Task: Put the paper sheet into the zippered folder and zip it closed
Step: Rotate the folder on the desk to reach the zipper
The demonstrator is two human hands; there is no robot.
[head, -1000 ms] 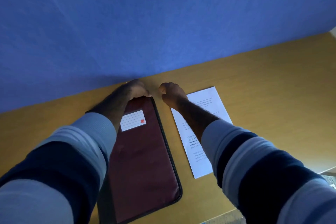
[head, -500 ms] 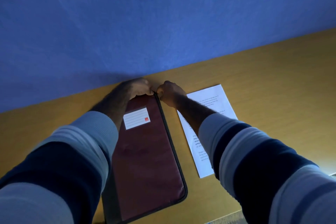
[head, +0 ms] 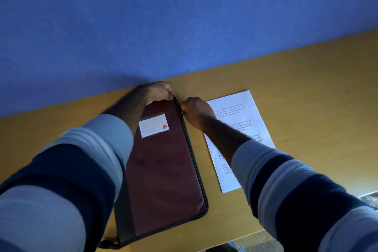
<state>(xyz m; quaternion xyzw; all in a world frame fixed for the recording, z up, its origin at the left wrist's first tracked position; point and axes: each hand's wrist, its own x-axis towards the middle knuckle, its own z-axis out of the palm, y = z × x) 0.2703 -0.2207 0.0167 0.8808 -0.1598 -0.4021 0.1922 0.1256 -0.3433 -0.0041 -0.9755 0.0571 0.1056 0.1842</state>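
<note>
Right hand (head: 195, 111) is bunched into a pinch at the folder's right edge, fingertips closed on what looks like the zipper pull (head: 182, 112), though the tab itself is too small to make out for certain. Left hand (head: 157, 93) is clamped over the far corner of the zippered folder (head: 163, 168), pinning it against the wooden desk (head: 306, 92) right up by the blue partition (head: 184, 16). So the folder looks zipped shut with the job barely begun: it needs opening first. That folder is a dark maroon fabric case with a white label (head: 153, 125), lying flat, long axis running away from the person, far end leaning slightly left, the black zipper track (head: 191, 149) along its right side and curving round the near corner. It should feel soft-skinned and light; hold a corner firm while the pull travels or the cloth will bunch. The paper sheet (head: 243, 120) lies flat just beside it on the right, apart from it, printed side up, long axis roughly parallel, partly under the right forearm. It's thin and floppy; best lifted by an edge, and slid in carefully to avoid creasing.
</note>
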